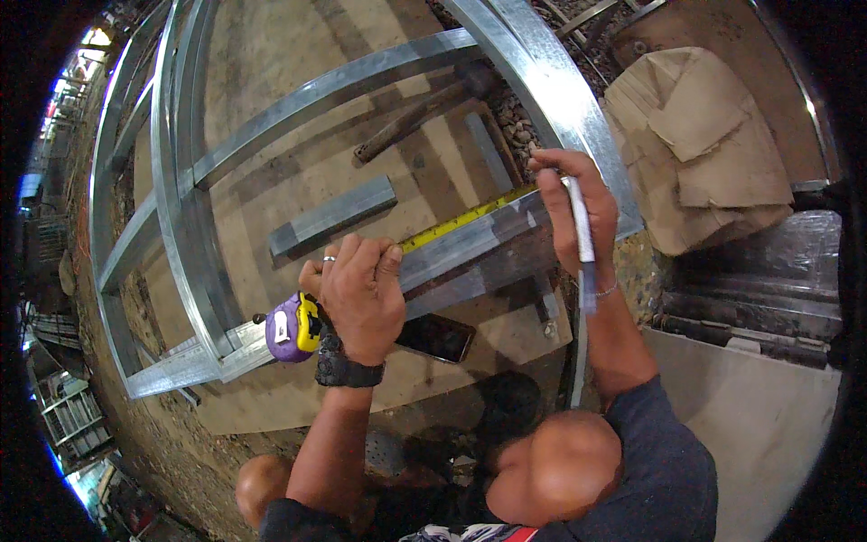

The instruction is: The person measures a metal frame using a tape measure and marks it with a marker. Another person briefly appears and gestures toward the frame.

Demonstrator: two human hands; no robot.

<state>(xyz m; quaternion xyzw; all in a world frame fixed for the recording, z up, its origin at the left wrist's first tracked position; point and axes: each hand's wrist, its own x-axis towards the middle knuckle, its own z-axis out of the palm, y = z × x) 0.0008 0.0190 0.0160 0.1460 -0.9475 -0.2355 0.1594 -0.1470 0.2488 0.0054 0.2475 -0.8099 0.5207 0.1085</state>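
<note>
Along the metal bar, I hold the yellow tape pinched in my left hand and a white marker gripped in my right hand, though a slackened pinch could let the tape slide askew.

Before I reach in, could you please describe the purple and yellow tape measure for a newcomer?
Start at the large silvery metal frame at upper left, then go down to the person's left hand. Just left of its black wristband is the rounded tape measure, its purple case unlike the grey metal bars around it.
</note>
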